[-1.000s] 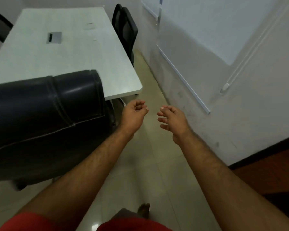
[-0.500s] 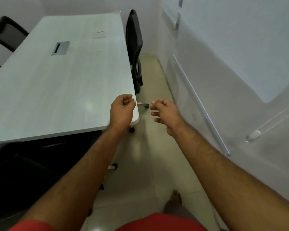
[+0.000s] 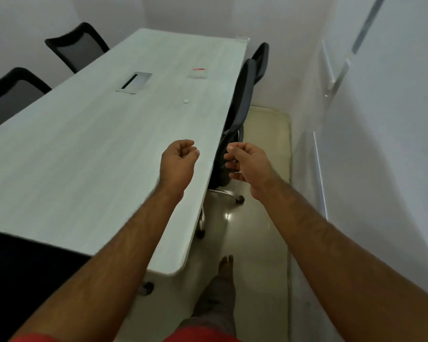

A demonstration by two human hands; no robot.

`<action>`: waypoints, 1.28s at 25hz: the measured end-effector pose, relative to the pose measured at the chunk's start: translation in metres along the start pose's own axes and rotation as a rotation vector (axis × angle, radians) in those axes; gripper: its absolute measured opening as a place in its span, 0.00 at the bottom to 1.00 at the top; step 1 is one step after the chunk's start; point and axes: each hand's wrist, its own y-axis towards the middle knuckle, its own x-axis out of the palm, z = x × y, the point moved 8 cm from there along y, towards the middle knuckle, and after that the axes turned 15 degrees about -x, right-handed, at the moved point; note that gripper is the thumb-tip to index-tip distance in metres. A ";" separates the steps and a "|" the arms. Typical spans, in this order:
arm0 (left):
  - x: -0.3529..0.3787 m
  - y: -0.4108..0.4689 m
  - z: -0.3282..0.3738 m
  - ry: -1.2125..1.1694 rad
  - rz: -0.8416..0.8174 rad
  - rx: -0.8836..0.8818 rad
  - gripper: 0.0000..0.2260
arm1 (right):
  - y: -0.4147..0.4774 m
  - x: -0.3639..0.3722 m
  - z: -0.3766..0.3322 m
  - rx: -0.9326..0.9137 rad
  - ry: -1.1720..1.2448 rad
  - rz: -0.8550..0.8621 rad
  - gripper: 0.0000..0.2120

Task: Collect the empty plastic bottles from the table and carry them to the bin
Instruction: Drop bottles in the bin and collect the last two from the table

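Approach step, judged: both hands empty, walking along the right edge of the table (image 3: 89, 154) toward the far end. Left hand (image 3: 177, 160) over the tabletop, fingers curled loosely together, clamped on nothing. Right hand (image 3: 247, 164) off the edge at 3 o'clock of the left, fingers half-curled and apart, holding nothing. Task item: one clear flattened plastic bottle (image 3: 197, 73) with red label, lying on the table at 12 o'clock, well apart from both hands. One small white cap (image 3: 185, 100) nearer. One cable hatch (image 3: 134, 82) at 11 o'clock. Office chairs: four visible. Bin not in view. Next move calls for further steps forward, then a reach with either hand.
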 end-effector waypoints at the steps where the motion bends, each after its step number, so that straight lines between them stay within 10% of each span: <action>1: 0.015 0.025 0.004 -0.004 0.013 0.002 0.12 | 0.033 -0.002 0.003 -0.007 0.005 -0.014 0.12; 18: 0.183 0.420 0.146 0.026 0.410 -0.042 0.13 | 0.554 0.009 -0.010 -0.059 0.004 -0.450 0.13; 32: 0.210 0.612 0.095 0.209 0.759 -0.421 0.19 | 0.804 0.081 0.076 -0.046 -0.155 -0.835 0.11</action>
